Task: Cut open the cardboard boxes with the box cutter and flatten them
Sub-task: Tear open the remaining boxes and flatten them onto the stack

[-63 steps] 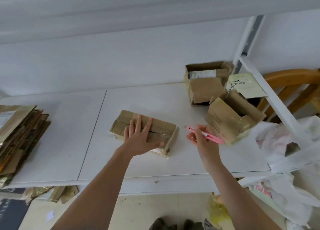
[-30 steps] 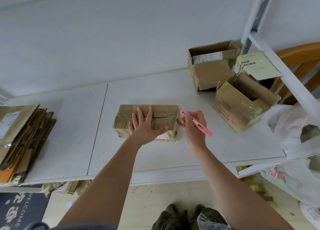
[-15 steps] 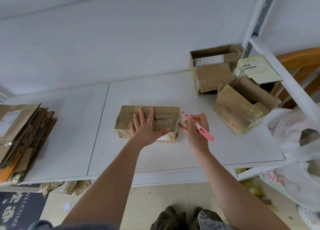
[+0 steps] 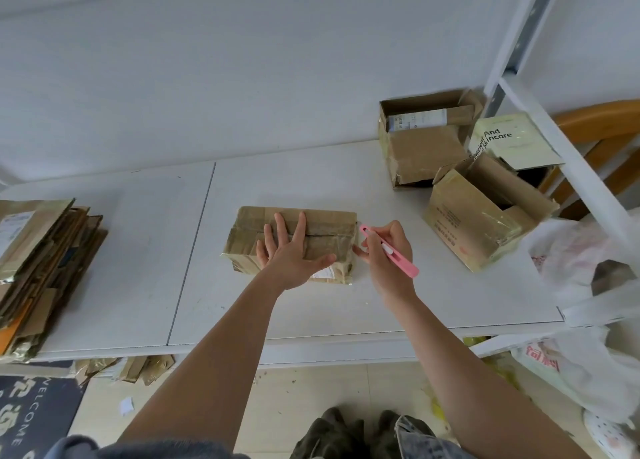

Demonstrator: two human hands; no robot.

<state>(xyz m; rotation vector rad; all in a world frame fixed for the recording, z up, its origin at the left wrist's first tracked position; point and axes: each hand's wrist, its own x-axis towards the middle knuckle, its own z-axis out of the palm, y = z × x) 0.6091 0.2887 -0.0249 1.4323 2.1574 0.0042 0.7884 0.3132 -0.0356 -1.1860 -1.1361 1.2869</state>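
Note:
A taped brown cardboard box (image 4: pixel 329 223) lies flat in the middle of the white table (image 4: pixel 311 181). My left hand (image 4: pixel 289 250) presses down on its top with fingers spread. My right hand (image 4: pixel 386 254) grips a pink box cutter (image 4: pixel 389 250) like a pen. The cutter's tip sits at the box's right end, level with the taped centre seam. Two opened boxes stand at the right: one at the back (image 4: pixel 420 140), one tilted in front of it (image 4: pixel 481 216).
A stack of flattened cardboard (image 4: pixel 41 261) lies on the table's left end. A pale green skincare box (image 4: pixel 512 143) and a white metal shelf frame (image 4: pixel 561 160) stand at the right, with white plastic bags (image 4: pixel 581 320) below. Cardboard scraps (image 4: pixel 138 368) lie on the floor.
The box has been turned square to me under my left hand. My right hand has brought the cutter from the right up to the box's right end.

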